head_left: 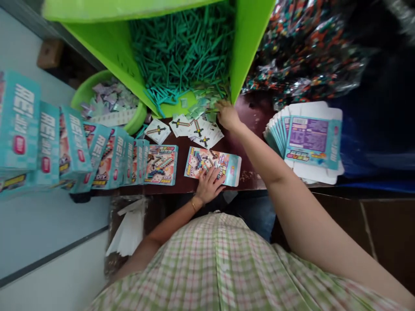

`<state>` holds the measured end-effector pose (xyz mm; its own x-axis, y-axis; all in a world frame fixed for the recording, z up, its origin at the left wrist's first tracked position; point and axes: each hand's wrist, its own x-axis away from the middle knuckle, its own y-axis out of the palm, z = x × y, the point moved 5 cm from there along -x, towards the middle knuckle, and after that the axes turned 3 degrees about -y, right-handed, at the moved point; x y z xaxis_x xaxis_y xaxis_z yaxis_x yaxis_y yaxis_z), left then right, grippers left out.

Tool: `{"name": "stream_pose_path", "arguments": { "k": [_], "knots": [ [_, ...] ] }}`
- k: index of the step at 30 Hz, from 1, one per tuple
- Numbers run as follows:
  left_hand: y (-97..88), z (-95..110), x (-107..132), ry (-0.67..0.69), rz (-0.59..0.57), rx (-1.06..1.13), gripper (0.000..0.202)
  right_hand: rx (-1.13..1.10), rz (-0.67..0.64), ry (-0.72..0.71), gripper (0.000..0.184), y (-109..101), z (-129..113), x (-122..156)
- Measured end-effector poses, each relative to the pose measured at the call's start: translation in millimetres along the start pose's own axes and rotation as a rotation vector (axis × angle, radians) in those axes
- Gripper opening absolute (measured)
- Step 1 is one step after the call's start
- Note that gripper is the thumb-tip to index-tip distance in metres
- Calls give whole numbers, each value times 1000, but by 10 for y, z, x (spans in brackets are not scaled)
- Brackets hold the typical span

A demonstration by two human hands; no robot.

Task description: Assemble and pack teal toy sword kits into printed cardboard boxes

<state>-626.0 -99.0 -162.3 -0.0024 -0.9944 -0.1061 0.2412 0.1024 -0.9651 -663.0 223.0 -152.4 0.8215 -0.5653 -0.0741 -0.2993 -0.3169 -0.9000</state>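
Carton [223,159] under left hand [210,185]; right hand [227,114] beyond, at greenish packets [203,103].

From the printed carton [216,160], bare bench [256,110] leaves passage at two o'clock, though the right arm [259,153] crosses it. The green bin [249,47] admits a hand at twelve between side walls; fanned flat cartons [308,134] obstruct three, packed boxes [78,138] nine.

The worn garment [220,263] has checks in pale green, white and pink. Around the wrist of the left hand [210,186] is a thin, gold-coloured bracelet [193,204].
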Motion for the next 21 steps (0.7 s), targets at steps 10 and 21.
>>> {"name": "stream_pose_path", "arguments": {
  "k": [10, 21],
  "knots": [
    [-36, 352, -268, 99, -149, -78, 69, 29, 161, 35, 34, 170, 131, -146],
    [-1190, -217, -283, -152, 428, 495, 47, -713, 663, 235, 35, -493, 189, 1272]
  ]
}}
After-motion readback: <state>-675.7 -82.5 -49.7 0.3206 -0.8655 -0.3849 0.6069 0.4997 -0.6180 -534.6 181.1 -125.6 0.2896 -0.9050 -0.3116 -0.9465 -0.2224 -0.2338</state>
